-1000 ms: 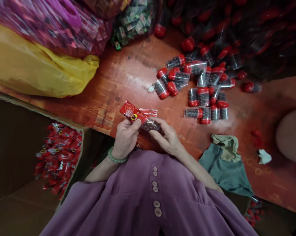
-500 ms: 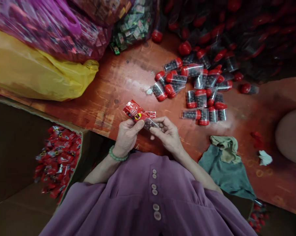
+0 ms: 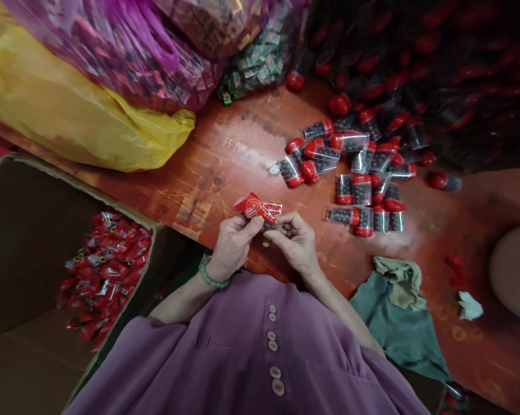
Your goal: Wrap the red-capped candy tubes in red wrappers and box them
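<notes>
In front of my chest, my left hand (image 3: 234,246) pinches a red printed wrapper (image 3: 251,204) between thumb and fingers. A clear tube of dark balls (image 3: 270,226) shows at the wrapper's lower right side, partly hidden by my fingers. My right hand (image 3: 298,242) is closed at the tube's right end, thumb and fingertips pressed to it. Behind the wrapper a small red-and-white printed piece (image 3: 273,208) shows; whether it is part of the wrapper I cannot tell. Red-capped clear tubes with dark balls (image 3: 361,190) lie on the table to the right.
A cardboard box (image 3: 151,239) at left holds many red packets (image 3: 113,259). Yellow (image 3: 125,138) and purple (image 3: 169,52) bags lie at the back left. A dark heap of red-capped tubes (image 3: 398,75) fills the back right. A green cloth (image 3: 398,323) hangs over the table (image 3: 225,150) edge.
The wrapper has turned and folded over in my hands; its yellow emblem no longer shows and less of the tube is visible. The view has shifted slightly.
</notes>
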Demonstrator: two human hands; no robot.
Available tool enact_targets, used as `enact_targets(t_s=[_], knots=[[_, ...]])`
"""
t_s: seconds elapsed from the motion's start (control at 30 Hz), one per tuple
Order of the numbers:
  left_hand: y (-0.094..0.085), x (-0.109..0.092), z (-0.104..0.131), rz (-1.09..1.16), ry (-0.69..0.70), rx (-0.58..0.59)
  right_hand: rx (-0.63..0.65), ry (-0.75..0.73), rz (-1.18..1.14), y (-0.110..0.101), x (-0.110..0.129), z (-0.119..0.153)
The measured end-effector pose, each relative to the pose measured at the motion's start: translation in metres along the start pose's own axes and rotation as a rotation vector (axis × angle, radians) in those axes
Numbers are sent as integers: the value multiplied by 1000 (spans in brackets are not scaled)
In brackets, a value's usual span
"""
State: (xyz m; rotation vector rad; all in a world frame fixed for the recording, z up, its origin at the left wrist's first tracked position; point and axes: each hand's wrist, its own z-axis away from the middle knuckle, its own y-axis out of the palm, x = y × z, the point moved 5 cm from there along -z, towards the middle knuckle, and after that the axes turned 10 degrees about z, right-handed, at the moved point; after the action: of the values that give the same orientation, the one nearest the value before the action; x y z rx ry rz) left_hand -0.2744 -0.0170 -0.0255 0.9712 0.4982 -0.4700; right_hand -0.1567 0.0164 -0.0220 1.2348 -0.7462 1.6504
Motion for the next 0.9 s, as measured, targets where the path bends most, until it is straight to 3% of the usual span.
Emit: enact_targets(t_s=[0.3, 0.57, 0.77, 0.83, 0.9], knots=[[-9, 10, 9, -150, 1, 76, -44, -96, 104, -6, -2, 3], [-11, -36, 33, -530, 305, 86, 132, -308, 370, 7, 3, 2], [-14, -47, 58, -757, 377, 41, 252, -524, 479, 23, 9, 10], [-22, -58, 69, -860, 423, -2, 298, -579, 501, 23, 11, 13], [-41, -80, 85, -990, 552, -137, 275, -623, 569, 16, 14, 13]])
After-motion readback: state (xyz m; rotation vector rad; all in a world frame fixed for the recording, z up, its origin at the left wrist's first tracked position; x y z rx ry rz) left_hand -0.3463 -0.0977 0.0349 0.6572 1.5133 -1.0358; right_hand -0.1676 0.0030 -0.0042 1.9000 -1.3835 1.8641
